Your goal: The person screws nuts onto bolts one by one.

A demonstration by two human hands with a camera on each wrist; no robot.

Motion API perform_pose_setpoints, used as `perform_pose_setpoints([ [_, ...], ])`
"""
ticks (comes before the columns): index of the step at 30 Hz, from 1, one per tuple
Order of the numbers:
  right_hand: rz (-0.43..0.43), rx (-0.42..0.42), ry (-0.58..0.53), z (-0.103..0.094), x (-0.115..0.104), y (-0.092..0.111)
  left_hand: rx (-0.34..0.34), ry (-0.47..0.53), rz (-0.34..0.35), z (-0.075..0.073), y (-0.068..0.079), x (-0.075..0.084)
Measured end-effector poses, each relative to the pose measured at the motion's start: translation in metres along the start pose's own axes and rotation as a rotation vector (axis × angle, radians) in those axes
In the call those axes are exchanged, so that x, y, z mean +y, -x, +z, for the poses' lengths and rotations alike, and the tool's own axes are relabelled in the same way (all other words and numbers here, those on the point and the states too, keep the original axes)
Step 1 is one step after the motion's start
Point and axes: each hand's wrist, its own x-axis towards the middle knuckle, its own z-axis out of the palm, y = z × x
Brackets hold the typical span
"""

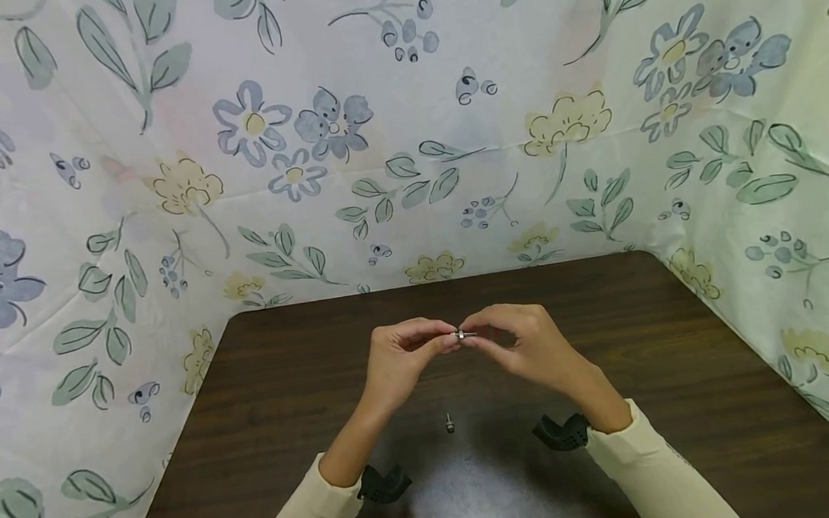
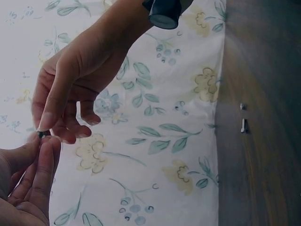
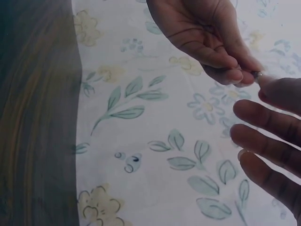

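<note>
In the head view, my left hand and right hand meet above the middle of the table. Between their fingertips lies a small metal bolt, held sideways, with a wider nut-like part near my left fingers. Thumb and index finger of each hand pinch it from opposite sides. The fingertips hide most of this piece in the left wrist view; only a dark bit shows. My right hand's other fingers spread away in the right wrist view. Nearer me, a second bolt lies on the table; a small nut-like piece shows beside it in the left wrist view.
The dark wooden table has rounded far corners. A floral-patterned cloth rises behind it and along both sides. Black wrist mounts sit at the cuffs of the cream sleeves.
</note>
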Motion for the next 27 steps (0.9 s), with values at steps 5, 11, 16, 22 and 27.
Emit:
perform_pose_setpoints([
  [5, -0.003, -0.006, -0.008, 0.0004, 0.0000, 0.0009, 0.002, -0.013, -0.005, 0.0005, 0.0005, -0.0002],
  [11, -0.012, 0.001, -0.015, 0.0007, -0.0006, 0.0008, 0.007, -0.021, -0.002, 0.0007, 0.0009, -0.0018],
  [16, -0.015, -0.001, -0.009, 0.0014, -0.0002, 0.0007, 0.002, -0.021, 0.004, 0.0009, 0.0005, -0.0016],
  [22, -0.001, -0.001, 0.010, 0.0013, -0.0006, 0.0009, 0.005, -0.029, 0.006, 0.0009, 0.0002, -0.0006],
  [27, -0.009, -0.004, 0.000, 0.0006, -0.0023, -0.0006, 0.003, -0.026, 0.007, 0.0008, -0.0001, -0.0003],
])
